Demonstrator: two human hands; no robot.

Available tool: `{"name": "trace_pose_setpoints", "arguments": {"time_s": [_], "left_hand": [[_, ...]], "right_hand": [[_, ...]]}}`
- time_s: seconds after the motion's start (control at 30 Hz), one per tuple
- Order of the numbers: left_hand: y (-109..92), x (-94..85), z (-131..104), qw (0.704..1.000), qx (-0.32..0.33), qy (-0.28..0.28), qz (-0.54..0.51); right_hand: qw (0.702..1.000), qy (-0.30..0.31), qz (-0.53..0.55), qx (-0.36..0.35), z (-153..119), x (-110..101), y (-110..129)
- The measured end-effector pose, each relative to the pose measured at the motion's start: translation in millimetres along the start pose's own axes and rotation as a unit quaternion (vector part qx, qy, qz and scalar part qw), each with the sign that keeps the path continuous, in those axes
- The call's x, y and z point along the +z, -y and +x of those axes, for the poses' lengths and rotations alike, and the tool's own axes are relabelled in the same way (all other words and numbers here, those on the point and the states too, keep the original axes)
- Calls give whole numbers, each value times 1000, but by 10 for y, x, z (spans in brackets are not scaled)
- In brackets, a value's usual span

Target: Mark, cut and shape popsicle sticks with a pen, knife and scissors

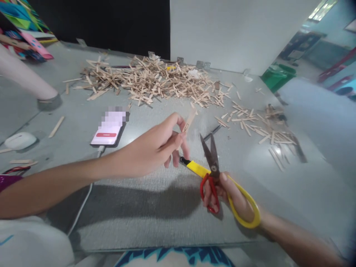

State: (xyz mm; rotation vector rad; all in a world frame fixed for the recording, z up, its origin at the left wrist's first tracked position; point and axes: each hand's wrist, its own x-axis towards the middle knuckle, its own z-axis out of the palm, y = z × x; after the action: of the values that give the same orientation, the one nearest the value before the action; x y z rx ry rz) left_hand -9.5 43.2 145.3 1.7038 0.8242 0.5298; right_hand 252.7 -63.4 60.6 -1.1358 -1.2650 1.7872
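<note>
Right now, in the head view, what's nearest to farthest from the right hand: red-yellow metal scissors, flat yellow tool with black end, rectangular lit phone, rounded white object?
1. Scissors: held in the right hand.
2. Flat yellow tool: just left.
3. Lit phone: farther left.
4. White object: far left.

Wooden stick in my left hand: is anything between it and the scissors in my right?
Nothing visible stands between the wooden stick and the open scissors; only tabletop shows in the gap.
</note>
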Motion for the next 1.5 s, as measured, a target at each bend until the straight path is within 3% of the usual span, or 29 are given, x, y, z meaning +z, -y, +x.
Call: {"name": "trace_pose_setpoints", "arguments": {"time_s": [0.2, 0.43, 0.6, 0.8, 0.93, 1.07, 1.2, 1.37, 1.5], "left_hand": [[-13, 91, 10, 996, 5, 49, -78], [45, 63, 42, 996, 20, 8, -81], [38, 37, 54, 993, 18, 11, -116], [-18, 33, 56, 989, 32, -70, -126], [-6, 23, 64, 985, 41, -115, -121], [48, 60, 57, 990, 32, -97, -93], [70, 154, 14, 996, 11, -72, -43], [48, 244, -33, 1000, 1, -3, -9], [37, 252, -47, 999, 8, -12, 42]], "right_hand": [[994, 39, -93, 45, -17, -18, -1], [990, 35, -119, 69, -19, -17, 0], [987, 19, -134, 89, -36, 3, 36], [989, 27, -111, 91, -11, -15, -5], [997, 18, -70, 26, 1, -37, -82], [999, 12, -32, -19, -11, -22, -47], [1000, 17, 2, 20, -59, -6, 30], [998, 19, -29, 53, -125, -10, 19], [993, 23, -59, 95, -109, 6, 30]]}}
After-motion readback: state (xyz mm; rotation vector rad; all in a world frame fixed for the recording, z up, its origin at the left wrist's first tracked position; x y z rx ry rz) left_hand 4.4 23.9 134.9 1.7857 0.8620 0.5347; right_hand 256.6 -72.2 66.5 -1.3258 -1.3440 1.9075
